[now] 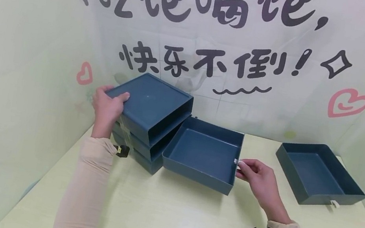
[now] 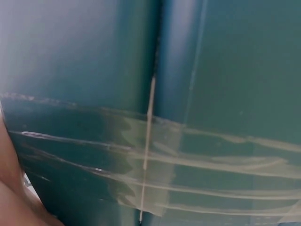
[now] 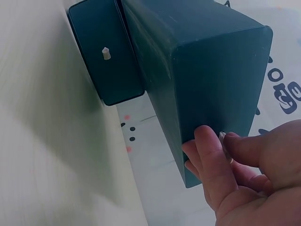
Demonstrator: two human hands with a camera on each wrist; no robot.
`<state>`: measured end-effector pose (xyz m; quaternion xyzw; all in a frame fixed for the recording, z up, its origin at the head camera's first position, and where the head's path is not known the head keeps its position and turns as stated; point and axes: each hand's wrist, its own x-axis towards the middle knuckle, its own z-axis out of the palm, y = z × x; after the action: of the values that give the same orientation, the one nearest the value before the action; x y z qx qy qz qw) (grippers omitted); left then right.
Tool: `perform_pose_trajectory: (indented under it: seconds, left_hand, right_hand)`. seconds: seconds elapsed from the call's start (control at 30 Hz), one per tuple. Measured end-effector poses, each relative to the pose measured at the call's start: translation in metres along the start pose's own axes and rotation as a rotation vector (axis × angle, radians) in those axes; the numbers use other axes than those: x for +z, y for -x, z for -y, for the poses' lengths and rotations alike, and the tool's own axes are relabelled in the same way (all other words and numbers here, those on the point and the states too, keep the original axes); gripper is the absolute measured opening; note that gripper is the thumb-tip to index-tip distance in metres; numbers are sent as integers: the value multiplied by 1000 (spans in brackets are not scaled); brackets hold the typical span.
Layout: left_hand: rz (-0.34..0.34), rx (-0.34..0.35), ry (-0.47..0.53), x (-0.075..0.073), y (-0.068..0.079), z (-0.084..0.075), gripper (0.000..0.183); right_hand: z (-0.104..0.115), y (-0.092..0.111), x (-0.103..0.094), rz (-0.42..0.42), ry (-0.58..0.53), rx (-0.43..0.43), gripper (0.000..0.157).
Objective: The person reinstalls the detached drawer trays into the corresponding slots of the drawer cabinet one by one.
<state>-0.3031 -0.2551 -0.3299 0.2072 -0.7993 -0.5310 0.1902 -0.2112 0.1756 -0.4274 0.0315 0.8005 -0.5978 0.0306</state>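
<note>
A dark blue drawer cabinet (image 1: 149,105) of stacked units stands at the left, its top slot open and hollow. My left hand (image 1: 108,104) grips its upper left edge, thumb on the top and fingers over the side. Clear tape (image 2: 211,165) crosses the cabinet's side in the left wrist view. With thumb and fingers, my right hand (image 1: 261,182) pinches the small white pull tab (image 1: 236,161) of a blue drawer (image 1: 205,149). That drawer extends out to the right of the cabinet, above the table, with nothing inside. Below it, the bottom drawer front (image 3: 96,28) shows its own white tab.
Another blue drawer (image 1: 321,168) lies on the pale table (image 1: 180,221) at the right, its white tab (image 1: 334,203) facing the front. A white printed cloth (image 1: 257,114) with dark lettering hangs behind the table. Pale walls close both sides.
</note>
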Motion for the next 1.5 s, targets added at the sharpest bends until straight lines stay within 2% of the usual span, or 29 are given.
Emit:
perform_pose_trajectory:
  seconds: [0.6,1.1,1.37,1.5]
  left_hand:
    - [-12,-23,-7,0,2,-2,69]
    - [8,-29,86,0,1,0,70]
    - [-5,-23,102,1,1,0,70]
    - [-6,-25,94,0,3,-1,69]
  right_hand:
    - [9,0,14,16,-61,15,46]
    - [10,-4,29,13,-104,7,40]
    - [11,-7,37,2,-101,11,37]
    - [12,-7,41,-12,-70,-17,35]
